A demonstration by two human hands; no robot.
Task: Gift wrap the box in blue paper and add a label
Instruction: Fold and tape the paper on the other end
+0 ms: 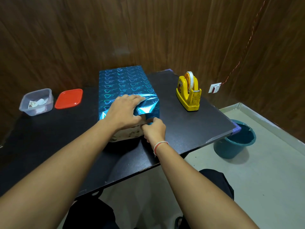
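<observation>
Left hand lies flat, fingers straight, pressing blue paper onto the box; right hand fingers pinch a folded paper flap.

A box stands on the black desk, its top and sides covered in shiny blue paper with a heart pattern, its near end bare at the bottom. The left hand lies flat on the near top edge, pressing the paper down, while the right hand pinches a folded flap at the near right corner — a thread band circles that wrist. To the right stands a yellow tape dispenser; to the left, a clear plastic tub and its red lid — a teal bucket sits on the floor.
</observation>
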